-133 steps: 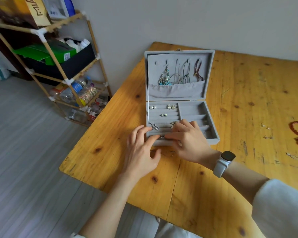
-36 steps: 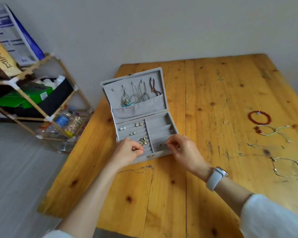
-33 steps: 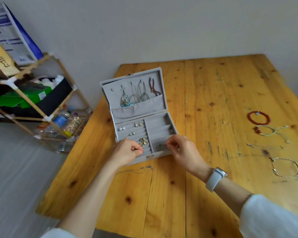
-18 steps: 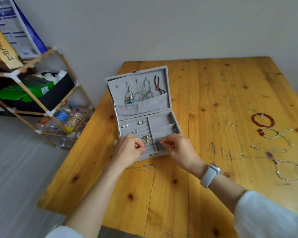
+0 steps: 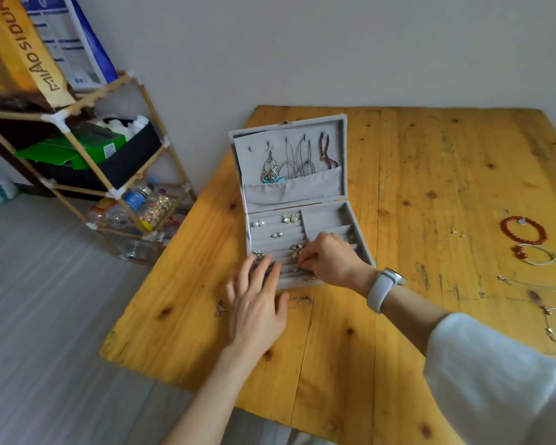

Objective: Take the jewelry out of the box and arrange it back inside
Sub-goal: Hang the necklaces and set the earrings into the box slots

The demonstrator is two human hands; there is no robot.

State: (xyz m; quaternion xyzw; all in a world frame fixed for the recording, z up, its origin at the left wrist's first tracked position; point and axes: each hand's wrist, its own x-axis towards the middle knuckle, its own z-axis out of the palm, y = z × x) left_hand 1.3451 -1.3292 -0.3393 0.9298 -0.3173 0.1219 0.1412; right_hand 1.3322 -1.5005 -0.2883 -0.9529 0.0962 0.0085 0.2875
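A grey velvet jewelry box (image 5: 341,184) stands open on the wooden table (image 5: 414,175). Necklaces and a bead string hang in its lid (image 5: 292,159). Pearl studs (image 5: 258,223) and other earrings sit in the ring rolls on the left of the tray. My right hand (image 5: 329,260) is over the front of the tray, fingers curled, pinching a small piece I cannot identify beside a gold flower brooch (image 5: 295,251). My left hand (image 5: 256,300) lies flat with straight fingers, their tips on the box's front left corner.
A thin chain (image 5: 299,301) and a small earring (image 5: 219,310) lie on the table in front of the box. A red bead bracelet (image 5: 523,230), cord bracelets (image 5: 546,256) and fine chains (image 5: 533,285) lie at the right. A bamboo shelf (image 5: 87,162) stands left of the table.
My left hand uncurled and now lies flat with its fingertips on the box's front left corner. My right hand shifted left toward the ring rolls. The camera view moved slightly.
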